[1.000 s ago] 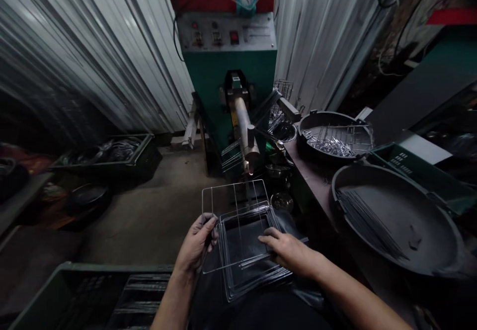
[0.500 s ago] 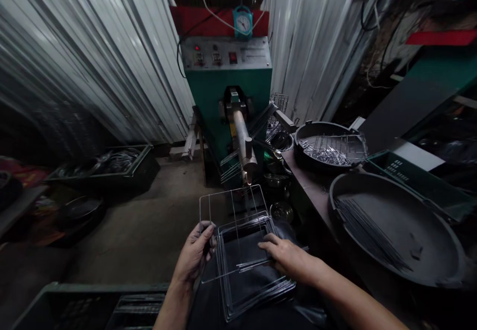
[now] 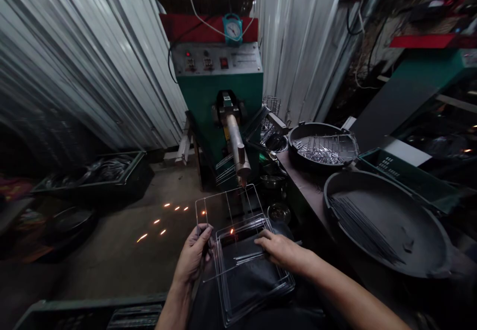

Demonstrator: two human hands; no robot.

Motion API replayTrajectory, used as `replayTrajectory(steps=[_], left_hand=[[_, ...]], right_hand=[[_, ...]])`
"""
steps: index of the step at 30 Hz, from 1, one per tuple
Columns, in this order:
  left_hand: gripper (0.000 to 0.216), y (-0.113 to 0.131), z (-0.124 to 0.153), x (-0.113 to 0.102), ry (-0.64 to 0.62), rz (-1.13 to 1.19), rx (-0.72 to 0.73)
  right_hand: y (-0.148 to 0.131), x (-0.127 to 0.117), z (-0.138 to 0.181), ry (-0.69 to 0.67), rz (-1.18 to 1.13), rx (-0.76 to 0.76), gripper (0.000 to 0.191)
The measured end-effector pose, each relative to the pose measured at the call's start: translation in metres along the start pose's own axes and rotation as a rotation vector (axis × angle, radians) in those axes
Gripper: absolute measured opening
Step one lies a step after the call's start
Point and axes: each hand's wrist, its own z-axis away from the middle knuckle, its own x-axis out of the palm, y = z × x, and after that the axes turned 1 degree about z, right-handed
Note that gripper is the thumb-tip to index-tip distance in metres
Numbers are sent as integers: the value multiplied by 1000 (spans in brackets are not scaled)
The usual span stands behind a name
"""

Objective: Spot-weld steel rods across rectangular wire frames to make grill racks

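My left hand (image 3: 194, 258) grips the left edge of a thin wire grid frame (image 3: 223, 206) and holds it out flat under the tip of a green spot-welding machine (image 3: 223, 101). Orange sparks fly off to the left over the floor. My right hand (image 3: 280, 250) rests fingers-down on a few loose wire rods (image 3: 246, 258) lying across the frame. Beneath both hands a stack of wire frames (image 3: 257, 290) lies on my lap.
To the right, a large dark round pan (image 3: 387, 225) holds straight wire rods; a smaller pan (image 3: 322, 146) behind it holds wire pieces. A green crate (image 3: 406, 173) sits beside them. Crates (image 3: 97, 171) stand on the floor left, one at my knees (image 3: 93, 312). Corrugated metal walls enclose the space.
The wire frame has stayed at the welder tip and sparks have now burst out to the left. The view has tilted up a little; both hands keep their hold.
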Motion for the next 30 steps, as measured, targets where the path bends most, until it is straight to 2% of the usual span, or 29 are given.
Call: replayTrajectory(steps=[4,6,7,9,11,12,13,14,17,21,26,30], left_hand=[[29,0,-1,1,-2,-30,22],[30,5,-7,2,5,-30,24],[31,8,-11,3,12,-25,25],[33,14,-23,5,24,-9,37],[33,21,-37,7,19,-5,50],[32,25,-44,7,11,-4,56],[32,28,-52,8,4,-3,62],[32,31,-59,9,0,0,66],[32,39,-79,10,-2,17,86],[32,47,-101,8,-7,31,89],[33,53,-121,3,-23,52,64],[32,57,-130,1,-4,53,36]], right_hand=[[8,6,2,13,21,-18,50],[15,5,2,77,-5,-67,55],[19,3,1,158,-34,-89,55],[30,-4,-7,443,-129,-71,46],[43,-15,-24,766,-295,61,32],[50,-21,-35,868,-404,153,28],[57,-28,-47,911,-521,241,27],[63,-35,-60,890,-639,308,29],[76,-53,-99,700,-887,391,32],[82,-63,-135,525,-977,395,28],[88,-63,-157,473,-1022,273,20],[89,-68,-165,473,-997,281,20]])
